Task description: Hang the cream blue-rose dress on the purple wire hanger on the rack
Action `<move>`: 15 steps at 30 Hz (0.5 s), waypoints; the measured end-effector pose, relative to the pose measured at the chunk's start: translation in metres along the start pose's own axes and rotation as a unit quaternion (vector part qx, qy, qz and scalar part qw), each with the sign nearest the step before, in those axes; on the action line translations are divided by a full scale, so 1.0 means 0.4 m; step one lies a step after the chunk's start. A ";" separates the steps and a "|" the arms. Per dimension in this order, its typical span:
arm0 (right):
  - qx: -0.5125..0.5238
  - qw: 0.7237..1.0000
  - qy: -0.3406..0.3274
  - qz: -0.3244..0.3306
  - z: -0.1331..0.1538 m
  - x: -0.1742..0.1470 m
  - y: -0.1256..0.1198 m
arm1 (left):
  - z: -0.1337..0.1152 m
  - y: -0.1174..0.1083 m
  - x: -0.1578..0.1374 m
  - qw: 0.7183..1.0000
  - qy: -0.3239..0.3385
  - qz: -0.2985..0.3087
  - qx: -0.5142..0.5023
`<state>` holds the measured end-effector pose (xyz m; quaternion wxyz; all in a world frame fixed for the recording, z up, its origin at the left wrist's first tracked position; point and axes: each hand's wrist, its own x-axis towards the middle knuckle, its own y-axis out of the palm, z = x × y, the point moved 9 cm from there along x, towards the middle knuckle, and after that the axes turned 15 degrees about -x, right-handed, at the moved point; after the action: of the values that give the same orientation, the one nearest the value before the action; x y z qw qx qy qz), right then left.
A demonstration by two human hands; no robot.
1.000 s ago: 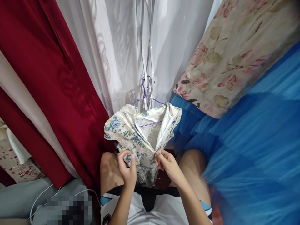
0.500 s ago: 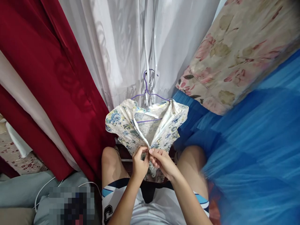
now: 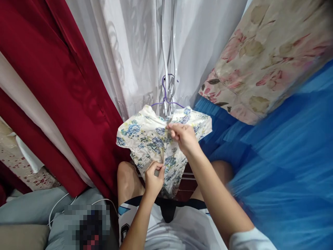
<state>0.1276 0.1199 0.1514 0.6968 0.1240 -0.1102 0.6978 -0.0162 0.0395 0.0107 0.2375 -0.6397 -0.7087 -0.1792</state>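
A white dress with blue and yellow flowers (image 3: 140,135) hangs in front of me on a purple wire hanger (image 3: 164,91). Down its middle runs a closed seam with a zipper (image 3: 164,152). Low on the seam, my left hand (image 3: 154,177) pinches the fabric between thumb and fingers. My right hand (image 3: 183,137) is closed at the top of the seam near the neckline, fingertips pinched on what looks like the zipper pull. The pull itself is too small to make out, and the right hand covers part of the dress.
White straps (image 3: 163,41) hang against white curtains (image 3: 135,52) behind the hanger. Red drapes (image 3: 85,93) flank the left side. Blue tulle (image 3: 273,166) and a floral cloth (image 3: 249,66) hang at right. Grey cushions (image 3: 28,206) and a white cable (image 3: 53,208) lie lower left.
My right hand has moved up from beside my left hand to the neckline, and the V-shaped opening of the dress has closed. My left hand still pinches the lower seam.
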 end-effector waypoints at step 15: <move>-0.130 0.985 -0.090 -0.074 0.109 0.005 -0.016 | -0.301 0.023 0.328 0.979 0.165 0.012 0.121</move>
<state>0.1347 0.1076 0.1932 0.7439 0.1020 -0.2528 0.6102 -0.0032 0.0810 0.1835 0.4288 -0.5765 -0.6684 -0.1925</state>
